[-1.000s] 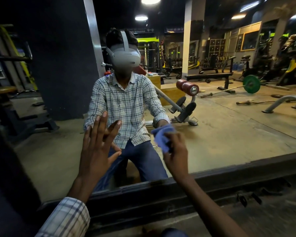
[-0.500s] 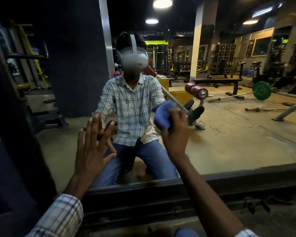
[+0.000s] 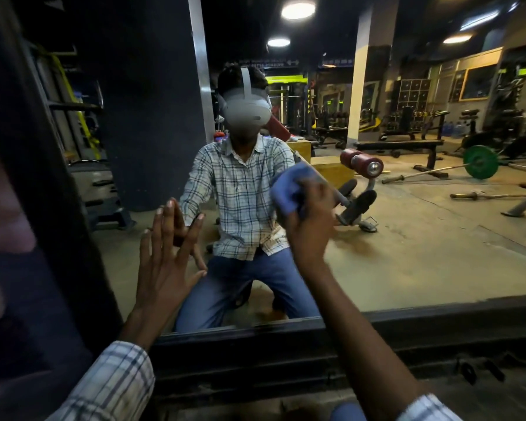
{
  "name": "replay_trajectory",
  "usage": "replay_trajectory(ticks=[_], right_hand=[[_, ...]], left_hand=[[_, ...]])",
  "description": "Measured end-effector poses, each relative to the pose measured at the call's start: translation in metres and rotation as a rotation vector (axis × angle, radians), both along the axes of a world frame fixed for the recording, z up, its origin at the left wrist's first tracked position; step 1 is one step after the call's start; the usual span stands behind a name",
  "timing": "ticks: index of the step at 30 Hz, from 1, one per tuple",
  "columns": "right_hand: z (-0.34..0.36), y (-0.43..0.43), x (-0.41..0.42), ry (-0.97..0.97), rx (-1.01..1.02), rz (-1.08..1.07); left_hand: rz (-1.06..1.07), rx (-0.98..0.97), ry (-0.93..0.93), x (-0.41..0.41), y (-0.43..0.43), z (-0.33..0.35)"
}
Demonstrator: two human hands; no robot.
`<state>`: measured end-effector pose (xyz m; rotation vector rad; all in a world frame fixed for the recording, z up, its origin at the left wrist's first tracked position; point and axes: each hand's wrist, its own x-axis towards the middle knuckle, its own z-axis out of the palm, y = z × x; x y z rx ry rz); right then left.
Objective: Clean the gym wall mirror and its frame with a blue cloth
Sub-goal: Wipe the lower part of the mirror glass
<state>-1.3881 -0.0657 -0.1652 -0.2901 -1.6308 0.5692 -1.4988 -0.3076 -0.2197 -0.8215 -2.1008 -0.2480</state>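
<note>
— Mirror (image 3: 377, 284) glass is filling most of what we are looking at, and it is giving back a gym floor (image 3: 438, 238) with ceiling lights (image 3: 298, 10) glowing above.

— And the frame (image 3: 362, 338)?

— It is running dark along the bottom edge right in front of us, and a dark upright part is standing at the far left. We are kneeling close to it. Our reflection (image 3: 240, 202), in a checked shirt and blue trousers, is facing us at the centre of the glass.

— What are we seeing behind that reflection?

— A flat bench (image 3: 401, 144) is sitting toward the right. A barbell (image 3: 431, 172) with a green plate (image 3: 482, 161) is lying on the floor near it. A pair of red roller pads (image 3: 360, 161) is sticking up just beside our reflected arm.

— How are our hands lying?

— Our left hand (image 3: 164, 262) is spreading flat with straight fingers, the tips meeting their own reflected tips, so it is pressing on the glass low and left of centre. Our right hand (image 3: 312, 229) is curling round the blue cloth (image 3: 289, 189), gripping it bunched at about the reflection's chest height.

— Is the cloth touching the glass?

— It is probably lying against it, but the cloth is blurring and we are not managing to tell for sure. A checked sleeve (image 3: 110, 384) is showing at our left wrist.
</note>
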Motion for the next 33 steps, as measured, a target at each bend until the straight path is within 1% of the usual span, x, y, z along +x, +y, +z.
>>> replay_trajectory(ticks=[2,3,4,5,6,8,9,10,11,12,14,15,16,17,19,20,21,22,23,24,26,27,28,29,31,32,33], right_hand=[[-0.048,-0.013,-0.002,-0.343,0.399,0.164],[-0.066,-0.007,0.003,-0.444,0.557,0.198],[-0.074,0.005,0.011,-0.466,0.606,0.2],[-0.077,0.018,0.018,-0.41,0.539,0.157],[-0.078,0.028,0.024,-0.284,0.355,0.094],[-0.082,0.035,0.025,0.03,-0.117,-0.009],[-0.087,0.028,0.019,0.114,-0.277,-0.027],[-0.093,0.013,0.01,0.104,-0.312,-0.017],[-0.101,-0.007,0.002,0.001,-0.24,0.053],[-0.11,-0.027,-0.006,-0.146,-0.078,0.154],[-0.126,-0.05,-0.007,-0.42,0.378,0.266],[-0.124,-0.047,-0.006,-0.458,0.53,0.281],[-0.113,-0.04,-0.005,-0.422,0.54,0.267],[-0.097,-0.033,-0.004,-0.322,0.423,0.234],[-0.064,-0.02,-0.001,-0.037,0.061,0.114],[-0.054,-0.018,-0.004,0.072,-0.056,0.066],[-0.05,-0.024,-0.009,0.1,-0.112,0.028],[-0.052,-0.035,-0.016,0.07,-0.124,0.038],[-0.059,-0.047,-0.022,-0.004,-0.074,0.074],[-0.068,-0.059,-0.027,-0.103,0.024,0.123],[-0.082,-0.064,-0.028,-0.308,0.296,0.191],[-0.077,-0.058,-0.027,-0.351,0.407,0.2],[-0.066,-0.052,-0.026,-0.329,0.438,0.194],[-0.051,-0.049,-0.026,-0.244,0.37,0.192],[-0.022,-0.052,-0.031,0.049,0.065,0.192],[-0.014,-0.06,-0.036,0.16,-0.043,0.178],[-0.011,-0.073,-0.043,0.174,-0.062,0.146]], left_hand=[[-0.002,-0.012,-0.008,0.0,0.0,0.0],[-0.005,-0.014,-0.003,-0.001,-0.001,0.0],[-0.009,-0.015,0.007,-0.002,-0.001,-0.001],[-0.011,-0.015,0.016,-0.002,-0.001,-0.001],[-0.012,-0.011,0.026,-0.003,-0.002,-0.002],[-0.02,0.0,0.038,-0.005,-0.001,-0.004],[-0.022,0.003,0.041,-0.006,0.0,-0.004],[-0.02,0.003,0.039,-0.006,0.0,-0.005],[-0.021,-0.001,0.035,-0.007,-0.001,-0.005],[-0.026,-0.007,0.037,-0.008,-0.001,-0.005],[-0.048,-0.013,0.055,-0.011,-0.004,-0.006],[-0.063,-0.016,0.059,-0.013,-0.007,-0.006],[-0.081,-0.02,0.061,-0.014,-0.01,-0.006],[-0.1,-0.023,0.069,-0.016,-0.013,-0.006],[-0.122,-0.035,0.076,-0.019,-0.021,-0.005],[-0.123,-0.042,0.073,-0.019,-0.024,-0.005],[-0.113,-0.041,0.07,-0.018,-0.027,-0.005],[-0.097,-0.035,0.066,-0.017,-0.03,-0.005],[-0.079,-0.027,0.063,-0.017,-0.034,-0.006],[-0.061,-0.022,0.061,-0.018,-0.04,-0.007],[-0.029,-0.045,0.064,-0.023,-0.053,-0.008],[-0.023,-0.063,0.064,-0.027,-0.06,-0.008],[-0.023,-0.066,0.063,-0.031,-0.065,-0.008],[-0.018,-0.056,0.059,-0.034,-0.07,-0.007],[0.013,-0.037,0.052,-0.037,-0.076,-0.007],[0.029,-0.042,0.052,-0.038,-0.078,-0.007],[0.04,-0.052,0.057,-0.039,-0.08,-0.007]])
